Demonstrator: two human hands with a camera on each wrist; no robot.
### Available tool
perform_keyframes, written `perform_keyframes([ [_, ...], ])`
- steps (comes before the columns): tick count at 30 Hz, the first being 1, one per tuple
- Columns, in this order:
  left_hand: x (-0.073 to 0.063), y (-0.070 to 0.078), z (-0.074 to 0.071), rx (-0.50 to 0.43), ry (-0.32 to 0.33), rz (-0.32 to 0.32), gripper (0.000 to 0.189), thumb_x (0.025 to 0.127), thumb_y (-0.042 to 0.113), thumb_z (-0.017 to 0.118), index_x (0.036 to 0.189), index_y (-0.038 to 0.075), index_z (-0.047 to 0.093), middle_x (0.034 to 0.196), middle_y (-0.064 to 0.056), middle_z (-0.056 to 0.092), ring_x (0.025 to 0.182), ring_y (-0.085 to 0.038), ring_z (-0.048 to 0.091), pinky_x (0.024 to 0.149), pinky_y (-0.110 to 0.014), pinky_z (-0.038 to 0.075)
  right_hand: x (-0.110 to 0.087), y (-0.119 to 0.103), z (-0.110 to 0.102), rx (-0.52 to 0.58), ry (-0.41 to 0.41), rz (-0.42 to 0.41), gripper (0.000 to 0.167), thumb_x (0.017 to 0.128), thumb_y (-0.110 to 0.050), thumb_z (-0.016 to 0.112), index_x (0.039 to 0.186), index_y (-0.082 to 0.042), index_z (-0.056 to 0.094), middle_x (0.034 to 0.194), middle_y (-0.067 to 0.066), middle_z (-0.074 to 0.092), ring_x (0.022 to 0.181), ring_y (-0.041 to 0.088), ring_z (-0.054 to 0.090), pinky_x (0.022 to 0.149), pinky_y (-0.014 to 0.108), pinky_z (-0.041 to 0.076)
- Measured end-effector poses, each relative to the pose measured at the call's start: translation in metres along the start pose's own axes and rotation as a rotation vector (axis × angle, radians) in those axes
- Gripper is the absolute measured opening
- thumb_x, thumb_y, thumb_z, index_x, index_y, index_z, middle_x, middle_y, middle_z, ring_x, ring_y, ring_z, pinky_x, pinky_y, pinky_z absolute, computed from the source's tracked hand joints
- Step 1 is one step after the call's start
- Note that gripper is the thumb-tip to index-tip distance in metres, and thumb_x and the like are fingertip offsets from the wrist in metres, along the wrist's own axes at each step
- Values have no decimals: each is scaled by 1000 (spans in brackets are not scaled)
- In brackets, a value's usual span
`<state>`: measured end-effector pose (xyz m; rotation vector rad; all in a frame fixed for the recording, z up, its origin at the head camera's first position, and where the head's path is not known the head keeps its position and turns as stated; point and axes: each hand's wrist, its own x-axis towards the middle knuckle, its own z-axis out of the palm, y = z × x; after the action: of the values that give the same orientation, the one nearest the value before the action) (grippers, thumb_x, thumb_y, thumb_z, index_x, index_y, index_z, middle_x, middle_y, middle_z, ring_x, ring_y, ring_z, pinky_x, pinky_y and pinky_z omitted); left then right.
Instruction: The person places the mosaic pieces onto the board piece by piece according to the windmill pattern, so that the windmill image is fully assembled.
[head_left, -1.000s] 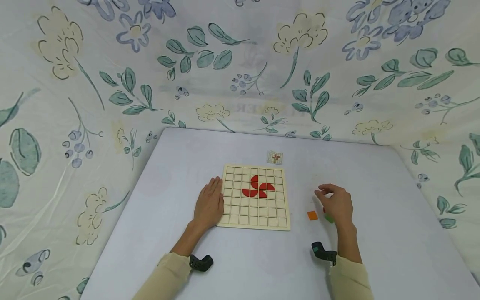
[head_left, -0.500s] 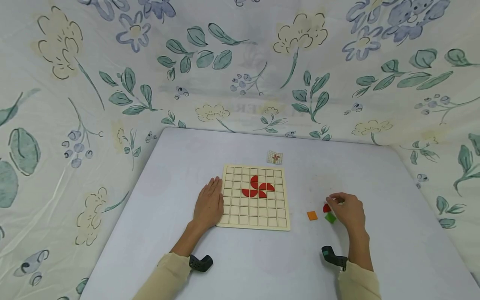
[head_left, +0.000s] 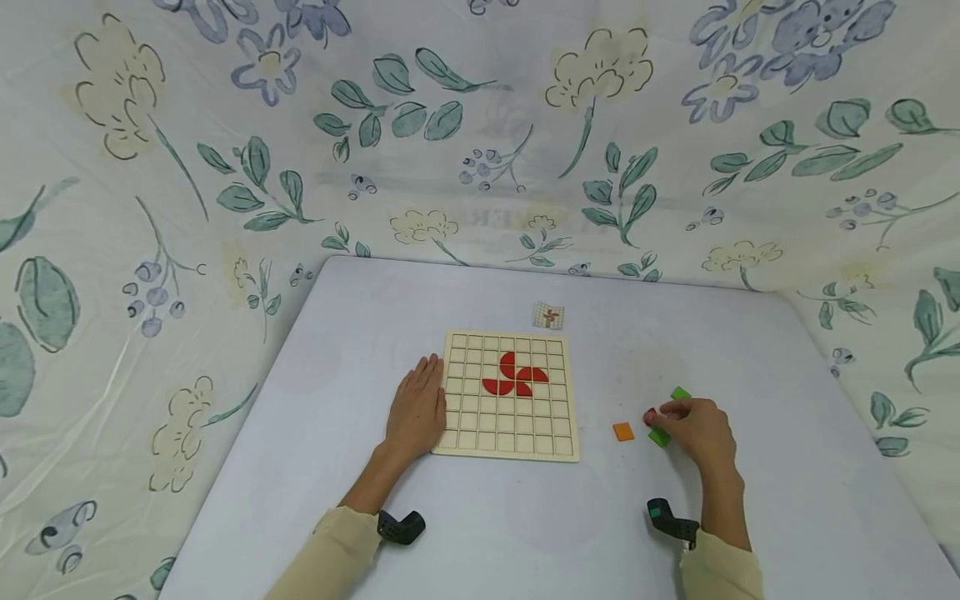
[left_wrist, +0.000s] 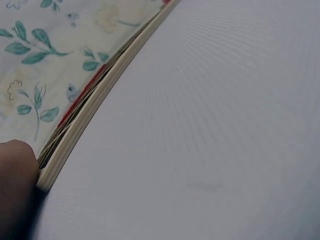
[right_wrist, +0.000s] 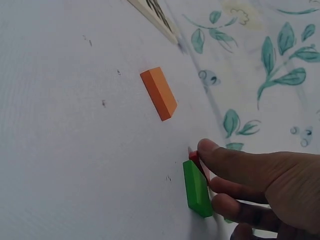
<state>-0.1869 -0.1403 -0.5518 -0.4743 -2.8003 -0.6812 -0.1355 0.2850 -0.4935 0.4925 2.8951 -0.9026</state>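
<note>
In the head view, my left hand [head_left: 416, 406] lies flat with straight fingers along the left edge of a pale wooden grid board [head_left: 502, 429]. Red quarter-round pieces [head_left: 508, 363] form a pinwheel on the board. Right of it, my right hand [head_left: 701, 429] pinches a red piece [head_left: 649, 416] between thumb and fingers. Close under those fingertips lies a green block [right_wrist: 196, 189]. A second green piece [head_left: 680, 392] shows just beyond the hand, partly covered by it. An orange square block [head_left: 623, 432] lies between the board and the right hand.
A small card [head_left: 549, 315] with a printed red pinwheel on a grid lies behind the board. Everything rests on a white table [head_left: 375, 308], with a floral cloth [head_left: 480, 125] hanging behind and at the sides. Black wrist devices [head_left: 401, 527] sit on both wrists.
My right hand has moved right and toward me, and its fingers have come onto the red piece. A green piece beyond the hand has come into sight. The left hand has stayed put.
</note>
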Motion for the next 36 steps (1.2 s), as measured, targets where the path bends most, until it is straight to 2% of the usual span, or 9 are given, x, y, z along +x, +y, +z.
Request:
perform_keyframes([
  [9,0,0,0,4,11,13,50,103,12,41,148,-9,34,153,-23,33,145,-34,24,117,-47,17,-1,2,2,10,-7,7,50,80,-45,80,103,-1,73,83,6,66,83,27,58,59,36,44],
  [21,-1,-1,2,-4,30,18,50,102,12,42,147,-9,35,153,-23,34,145,-34,24,117,-48,18,-1,-3,8,60,-5,-26,38,83,-29,79,103,2,69,87,10,64,82,28,56,63,35,44],
  [29,0,-1,2,-4,10,8,50,103,12,41,148,-8,33,154,-21,32,145,-33,23,117,-46,17,2,-4,13,79,12,-51,32,83,-20,79,102,2,65,90,14,65,83,31,57,61,32,46],
  [36,1,-2,3,-1,9,2,50,103,13,41,148,-7,33,154,-21,32,145,-32,22,117,-47,17,4,-7,16,107,55,-92,27,85,-14,76,104,3,67,89,12,64,81,27,57,59,30,46],
])
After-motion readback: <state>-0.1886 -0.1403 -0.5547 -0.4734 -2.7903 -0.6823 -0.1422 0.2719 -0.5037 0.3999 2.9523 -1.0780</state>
